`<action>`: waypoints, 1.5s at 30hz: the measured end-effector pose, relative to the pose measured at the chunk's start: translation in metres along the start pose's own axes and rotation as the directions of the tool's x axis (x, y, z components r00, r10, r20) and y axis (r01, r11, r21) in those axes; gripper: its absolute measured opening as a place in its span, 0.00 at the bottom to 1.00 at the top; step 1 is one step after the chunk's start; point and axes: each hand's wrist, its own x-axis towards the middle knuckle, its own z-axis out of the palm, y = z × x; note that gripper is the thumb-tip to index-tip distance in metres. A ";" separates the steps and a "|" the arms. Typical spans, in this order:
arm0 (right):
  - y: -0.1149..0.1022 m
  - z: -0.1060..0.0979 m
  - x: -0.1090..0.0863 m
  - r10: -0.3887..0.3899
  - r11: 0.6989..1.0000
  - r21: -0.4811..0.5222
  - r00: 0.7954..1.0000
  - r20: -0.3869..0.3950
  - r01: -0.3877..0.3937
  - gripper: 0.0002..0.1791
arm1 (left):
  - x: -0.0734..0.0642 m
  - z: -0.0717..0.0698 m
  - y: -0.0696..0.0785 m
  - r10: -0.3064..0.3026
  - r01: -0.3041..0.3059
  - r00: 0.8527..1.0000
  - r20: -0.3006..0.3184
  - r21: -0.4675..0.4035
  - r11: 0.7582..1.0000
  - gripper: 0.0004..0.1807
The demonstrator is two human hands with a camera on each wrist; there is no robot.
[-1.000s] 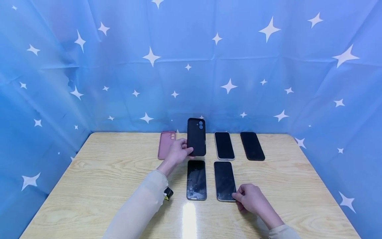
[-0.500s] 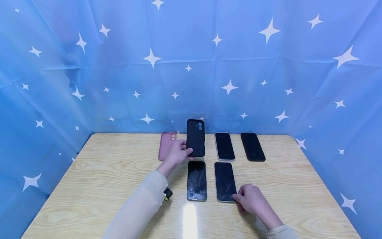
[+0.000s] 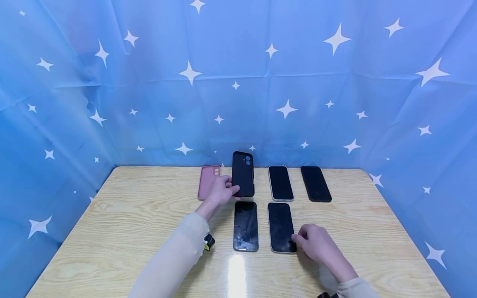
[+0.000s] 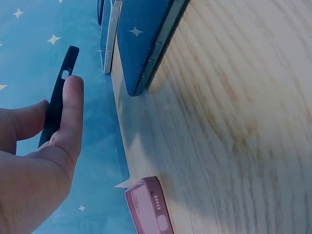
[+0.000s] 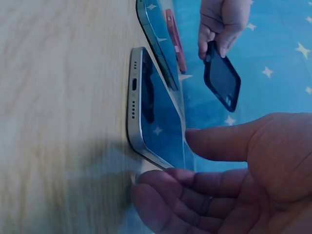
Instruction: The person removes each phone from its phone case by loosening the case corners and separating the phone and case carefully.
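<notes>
My left hand (image 3: 220, 189) pinches a black phone case (image 3: 243, 174) by its lower left corner and holds it raised near the back of the table. In the left wrist view, thumb and finger close on the case (image 4: 59, 97) from both sides. My right hand (image 3: 316, 244) is at the lower right side of a silver-edged smartphone (image 3: 281, 227) lying screen up. In the right wrist view, the thumb is apart from the loosely bent fingers (image 5: 156, 190), by the edge of that phone (image 5: 156, 117). A dark-edged smartphone (image 3: 246, 226) lies to its left.
A pink phone case (image 3: 207, 182) lies at the back left, partly behind my left hand. Two dark-screened phones, one white-edged (image 3: 281, 183) and one black-edged (image 3: 316, 183), lie at the back right. A blue star-patterned curtain (image 3: 238, 82) hangs behind the wooden table (image 3: 141, 215).
The black case has dipped slightly and shifted a little left in my left hand. My right hand has moved slightly up, its fingers loosening by the silver-edged phone. The phones look nearly unmoved.
</notes>
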 end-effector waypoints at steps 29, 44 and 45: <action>0.016 0.000 0.036 -0.163 0.979 0.068 0.933 -0.320 0.194 0.06 | 0.014 0.002 -0.010 -0.077 0.077 0.997 -0.007 0.068 0.995 0.24; 0.009 -0.004 0.039 -0.190 0.971 0.073 0.918 -0.347 0.229 0.06 | 0.021 0.002 -0.017 -0.108 0.108 0.994 -0.004 0.067 0.992 0.28; 0.008 -0.004 0.039 -0.188 0.971 0.076 0.919 -0.346 0.227 0.06 | 0.021 0.003 -0.017 -0.111 0.111 0.994 -0.004 0.069 0.991 0.28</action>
